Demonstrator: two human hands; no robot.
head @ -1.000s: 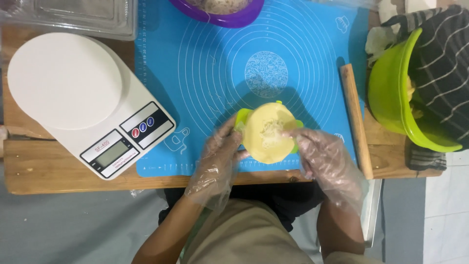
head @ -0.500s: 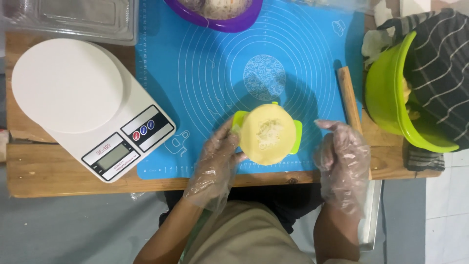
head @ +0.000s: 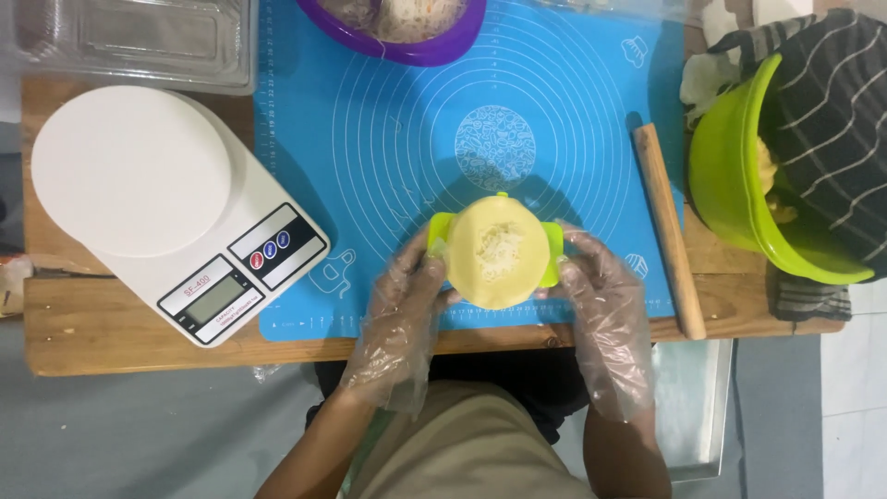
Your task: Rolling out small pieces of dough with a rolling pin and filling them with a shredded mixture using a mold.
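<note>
A green hinged press mould [head: 552, 251] lies on the blue silicone mat [head: 388, 176] near its front edge. A round sheet of pale yellow dough [head: 497, 251] covers the mould, with a small heap of white filling in its middle. My left hand [head: 404, 310], in a clear plastic glove, grips the mould's left side. My right hand [head: 602, 305], also gloved, grips its right side.
A white kitchen scale [head: 166, 203] stands at the left on the wooden board [head: 102, 328]. A wooden rolling pin [head: 667, 226] lies at the mat's right edge. A green bowl [head: 739, 185] under a striped cloth [head: 827, 111] sits far right, a purple bowl [head: 407, 42] at the top.
My right hand, which was off to the right of the mould half a second ago, has come back and taken hold of its right side. The left hand kept its grip.
</note>
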